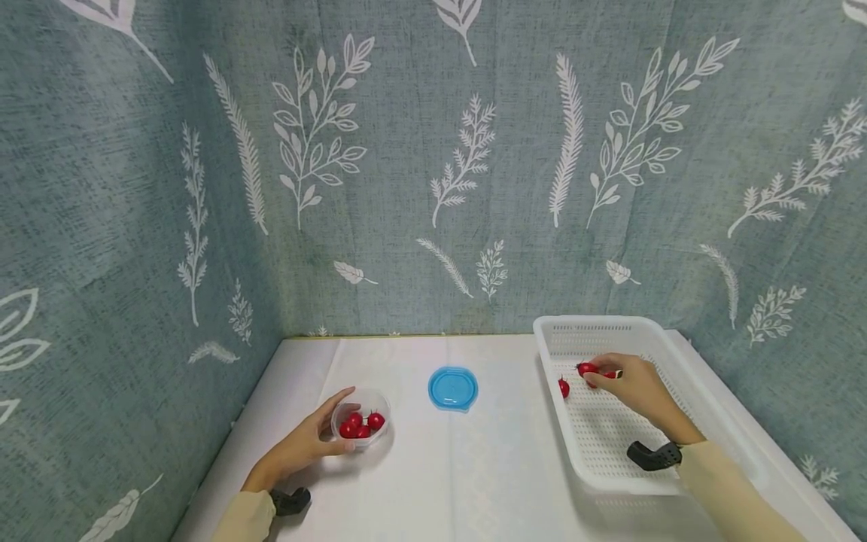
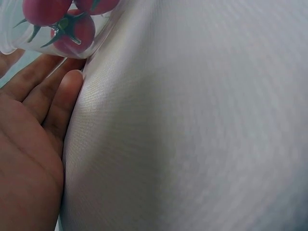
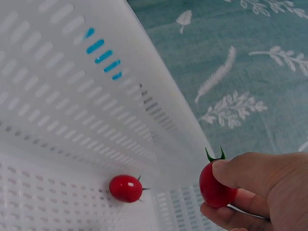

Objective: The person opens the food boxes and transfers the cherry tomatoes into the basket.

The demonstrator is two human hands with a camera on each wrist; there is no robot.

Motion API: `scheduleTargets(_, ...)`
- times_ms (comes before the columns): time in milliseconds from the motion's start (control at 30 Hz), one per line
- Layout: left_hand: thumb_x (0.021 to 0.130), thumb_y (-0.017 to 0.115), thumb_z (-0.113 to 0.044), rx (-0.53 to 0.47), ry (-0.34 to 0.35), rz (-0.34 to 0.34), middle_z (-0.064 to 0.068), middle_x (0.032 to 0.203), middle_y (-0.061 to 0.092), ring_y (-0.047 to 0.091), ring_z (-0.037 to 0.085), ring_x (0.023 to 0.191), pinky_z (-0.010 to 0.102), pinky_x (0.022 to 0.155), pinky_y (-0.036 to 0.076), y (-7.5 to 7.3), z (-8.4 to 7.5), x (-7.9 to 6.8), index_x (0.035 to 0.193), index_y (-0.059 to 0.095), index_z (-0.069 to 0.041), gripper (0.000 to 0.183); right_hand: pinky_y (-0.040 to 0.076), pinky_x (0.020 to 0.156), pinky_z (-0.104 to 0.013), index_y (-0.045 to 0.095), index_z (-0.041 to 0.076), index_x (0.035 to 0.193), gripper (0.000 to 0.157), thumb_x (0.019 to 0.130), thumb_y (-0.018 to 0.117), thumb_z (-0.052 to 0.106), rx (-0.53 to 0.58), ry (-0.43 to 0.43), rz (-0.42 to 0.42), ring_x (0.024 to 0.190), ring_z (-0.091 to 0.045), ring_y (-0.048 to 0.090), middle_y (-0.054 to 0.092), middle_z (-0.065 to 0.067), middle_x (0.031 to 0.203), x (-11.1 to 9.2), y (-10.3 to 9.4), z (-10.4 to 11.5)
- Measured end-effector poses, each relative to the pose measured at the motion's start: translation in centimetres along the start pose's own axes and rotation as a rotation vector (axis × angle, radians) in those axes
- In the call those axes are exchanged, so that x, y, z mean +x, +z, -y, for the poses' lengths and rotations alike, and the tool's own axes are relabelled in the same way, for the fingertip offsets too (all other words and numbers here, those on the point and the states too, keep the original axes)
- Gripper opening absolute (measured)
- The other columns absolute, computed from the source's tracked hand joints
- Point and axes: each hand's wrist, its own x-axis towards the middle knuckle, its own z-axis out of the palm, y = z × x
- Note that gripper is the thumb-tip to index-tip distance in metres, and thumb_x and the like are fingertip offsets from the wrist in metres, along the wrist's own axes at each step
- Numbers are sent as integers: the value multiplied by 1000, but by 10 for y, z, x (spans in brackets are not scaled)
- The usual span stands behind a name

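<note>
My right hand (image 1: 633,388) is over the white perforated basket (image 1: 576,470), pinching a red cherry tomato (image 3: 214,187) with a green calyx between thumb and fingers. Another cherry tomato (image 3: 126,188) lies in the basket by its left wall, and more red shows beside my fingers, partly hidden by the hand. On the left, my left hand (image 1: 305,440) holds a small clear plastic cup (image 1: 384,403), thumb at the near side and fingers round the far side. Several cherry tomatoes (image 2: 74,33) with green calyxes sit inside the cup.
A round blue lid (image 1: 453,388) lies on the white table (image 1: 501,452) between the cup and the basket. Leaf-patterned grey-green cloth (image 1: 420,165) stands behind the table and at both sides. The basket's raised rim borders the right hand's space.
</note>
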Motion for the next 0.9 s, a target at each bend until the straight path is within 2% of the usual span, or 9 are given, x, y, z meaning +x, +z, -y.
scheduleTargets(100,92,80,-21,-11,-11,1,19,159,41,30,41,150,52,115,33,-1,0,1,166,16,-20,98,53,70,-40,75,4,117,39,93,79,33,-36,-2,-11,93,-30,66,75,-8,102,-1,-4,-4)
scheduleTargets(200,92,81,-21,-3,-12,-3,18,159,41,31,39,149,49,114,34,-1,-2,0,166,16,-22,98,55,76,-47,74,2,119,41,93,78,34,-52,4,-14,102,-38,65,74,-12,107,-2,-8,-8)
scheduleTargets(267,92,81,-21,4,-7,-4,19,159,41,31,41,149,51,114,34,-1,-2,0,166,17,-21,98,55,79,-51,74,1,119,41,93,78,33,-58,19,-17,105,-41,64,74,-15,110,-2,-10,-10)
scheduleTargets(300,92,81,-21,8,-3,-4,20,158,41,31,41,149,56,114,32,-1,-3,0,166,17,-20,97,55,79,-52,73,1,119,42,93,78,33,-63,30,-16,106,-42,64,73,-16,112,-3,-11,-12)
scheduleTargets(367,92,80,-20,11,9,1,22,158,41,31,43,149,60,114,30,-1,-4,0,166,17,-17,98,56,80,-53,73,0,119,42,93,78,33,-69,54,-16,106,-42,64,73,-18,113,-4,-13,-14)
scheduleTargets(533,92,80,-19,21,12,4,23,157,42,33,43,148,57,113,33,0,-4,0,165,17,-16,97,57,77,-52,71,-3,120,45,95,76,34,-67,95,8,103,-43,66,72,-24,113,-6,-18,-21)
scheduleTargets(633,92,80,-19,26,13,5,22,157,42,33,43,148,48,112,37,0,-4,0,165,17,-17,97,57,73,-49,70,-4,121,46,95,76,35,-63,107,24,101,-43,66,70,-27,114,-7,-20,-26)
scheduleTargets(800,92,80,-18,7,23,11,23,157,41,33,43,147,22,103,40,0,-3,-1,165,17,-17,97,57,69,-44,69,-6,120,49,95,75,35,-61,119,42,97,-40,66,70,-29,114,-7,-24,-31)
scheduleTargets(900,91,80,-17,-5,25,13,23,157,41,33,44,147,15,100,40,0,-2,-1,165,17,-16,97,57,69,-42,69,-7,119,49,95,76,34,-63,130,51,96,-39,67,70,-28,113,-8,-25,-33)
